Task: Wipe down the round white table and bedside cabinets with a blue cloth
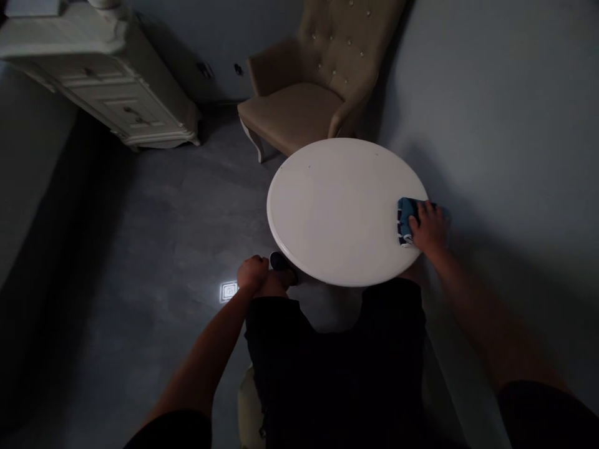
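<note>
My right hand (429, 227) presses on a folded cloth (405, 218) in blue and dark tones with white stripes. The cloth lies at the right edge of a round white table (337, 212), part of it beyond the rim. My fingers spread over its top, with the thumb on the near left side. On my left knee rests my left hand (253, 272), curled into a fist, with nothing visible in it. It is to the left of the table's near edge and apart from it.
A tan tufted armchair (299, 112) stands behind the table. At the far left is a white carved cabinet (126, 93). A grey wall (505, 125) runs close along the right side. A bright square patch of light (228, 291) shows on the grey floor.
</note>
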Motion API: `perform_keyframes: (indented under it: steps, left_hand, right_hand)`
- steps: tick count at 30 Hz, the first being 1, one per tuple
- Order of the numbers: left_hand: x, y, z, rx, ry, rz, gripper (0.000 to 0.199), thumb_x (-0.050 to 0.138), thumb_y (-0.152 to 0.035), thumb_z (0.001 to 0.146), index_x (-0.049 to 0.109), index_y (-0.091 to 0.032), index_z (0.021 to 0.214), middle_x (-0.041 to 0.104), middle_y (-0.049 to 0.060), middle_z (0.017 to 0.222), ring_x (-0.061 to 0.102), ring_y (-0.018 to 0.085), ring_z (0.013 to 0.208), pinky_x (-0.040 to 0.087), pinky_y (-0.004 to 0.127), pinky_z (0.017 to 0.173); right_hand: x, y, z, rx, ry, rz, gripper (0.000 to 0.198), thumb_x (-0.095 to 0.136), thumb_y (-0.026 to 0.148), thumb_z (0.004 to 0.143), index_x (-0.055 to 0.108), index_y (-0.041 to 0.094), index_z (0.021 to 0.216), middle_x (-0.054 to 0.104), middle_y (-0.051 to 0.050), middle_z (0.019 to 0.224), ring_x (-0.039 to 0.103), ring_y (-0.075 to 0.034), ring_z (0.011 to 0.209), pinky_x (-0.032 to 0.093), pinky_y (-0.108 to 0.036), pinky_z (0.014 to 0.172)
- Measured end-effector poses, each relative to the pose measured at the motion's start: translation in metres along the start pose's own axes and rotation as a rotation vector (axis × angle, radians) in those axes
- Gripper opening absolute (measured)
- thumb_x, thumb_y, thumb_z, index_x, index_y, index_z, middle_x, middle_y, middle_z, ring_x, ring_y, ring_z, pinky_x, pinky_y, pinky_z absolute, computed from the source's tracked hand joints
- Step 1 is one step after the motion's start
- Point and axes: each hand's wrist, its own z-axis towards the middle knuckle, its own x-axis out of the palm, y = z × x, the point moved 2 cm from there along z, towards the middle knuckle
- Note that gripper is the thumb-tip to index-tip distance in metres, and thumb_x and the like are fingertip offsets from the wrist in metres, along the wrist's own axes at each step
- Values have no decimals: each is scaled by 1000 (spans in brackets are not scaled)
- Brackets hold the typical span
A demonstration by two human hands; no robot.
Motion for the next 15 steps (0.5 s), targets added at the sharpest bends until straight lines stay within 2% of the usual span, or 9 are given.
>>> perform_keyframes:
  steps: [4,7,11,15]
  left_hand:
    - [-1,1,1,10,3,5,52,45,-39,113,87,-11,125,83,30,132,80,42,122,60,48,100]
    - [1,0,1,17,-2,8,53,44,-40,113,86,-10,126,83,30,133,80,42,124,59,47,100]
    - [1,-5,-1,7,-15,26,57,41,-41,113,87,-10,128,82,31,135,80,46,126,59,48,98]
    - [-4,-15,-13,12,-39,55,58,40,-40,113,86,-9,129,81,32,135,81,44,124,60,47,95]
  right_hand:
    - [1,27,-37,14,44,-23,70,34,45,120,44,13,181,34,-24,191,25,-49,175,31,-80,133]
    - [1,67,-74,-45,71,5,73,36,48,119,43,13,182,30,-20,194,19,-52,178,18,-86,138]
    - [-1,154,-127,-230,116,169,74,43,52,117,47,17,182,27,-16,195,14,-54,180,6,-87,140]
    - [-4,245,-170,-488,137,400,75,56,56,116,50,19,181,26,-14,195,11,-52,181,1,-84,142]
